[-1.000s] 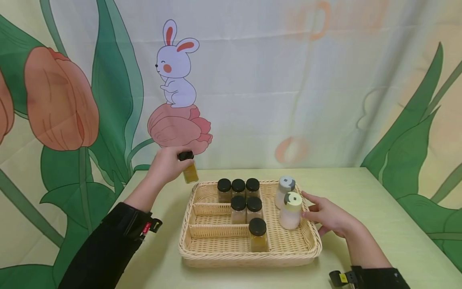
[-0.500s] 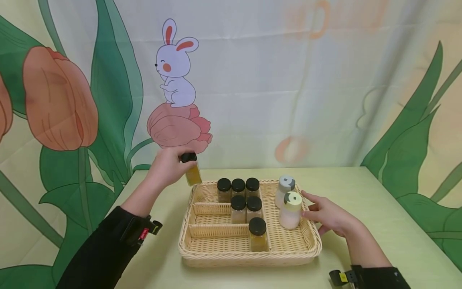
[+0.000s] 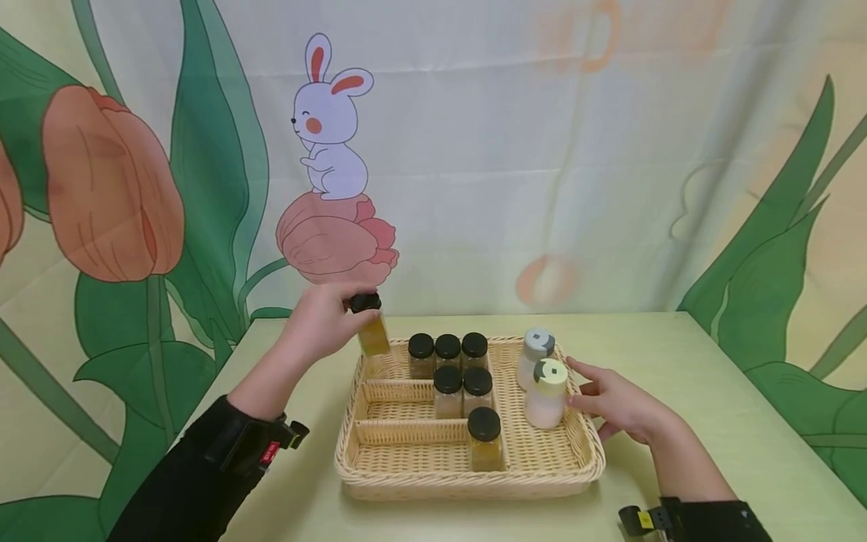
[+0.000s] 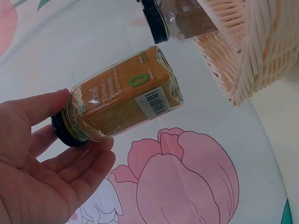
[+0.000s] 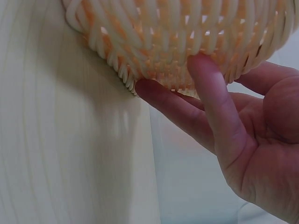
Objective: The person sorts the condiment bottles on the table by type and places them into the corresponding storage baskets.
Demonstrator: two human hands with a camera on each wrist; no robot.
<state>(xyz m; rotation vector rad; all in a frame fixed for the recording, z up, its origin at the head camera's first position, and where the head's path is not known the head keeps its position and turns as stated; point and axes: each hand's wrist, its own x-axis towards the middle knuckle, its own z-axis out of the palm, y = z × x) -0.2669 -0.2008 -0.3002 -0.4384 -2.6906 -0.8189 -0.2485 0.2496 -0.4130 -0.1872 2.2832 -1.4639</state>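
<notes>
My left hand (image 3: 321, 320) pinches a spice jar (image 3: 374, 335) by its black cap, just above the back left corner of the wicker basket (image 3: 467, 478). In the left wrist view the jar (image 4: 126, 98) is tilted, with orange-yellow powder and a label reading turmeric powder. Several black-capped jars (image 3: 448, 399) stand in the basket's left compartments; a similar yellow-filled one (image 3: 485, 444) is in the front row. My right hand (image 3: 619, 399) touches the basket's right side. In the right wrist view its fingers (image 5: 210, 88) lie fairly straight against the outer weave.
Two shakers, one with a grey-white top (image 3: 538, 357) and one with a yellow top (image 3: 546, 395), stand in the basket's right compartment. Wicker dividers (image 3: 413, 433) split the left side into rows. Behind the pale table (image 3: 677, 339) hangs a printed cloth (image 3: 460, 150).
My left hand has carried the turmeric jar right and slightly down, from beside the basket to over its back left corner. The right hand stays at the basket's side.
</notes>
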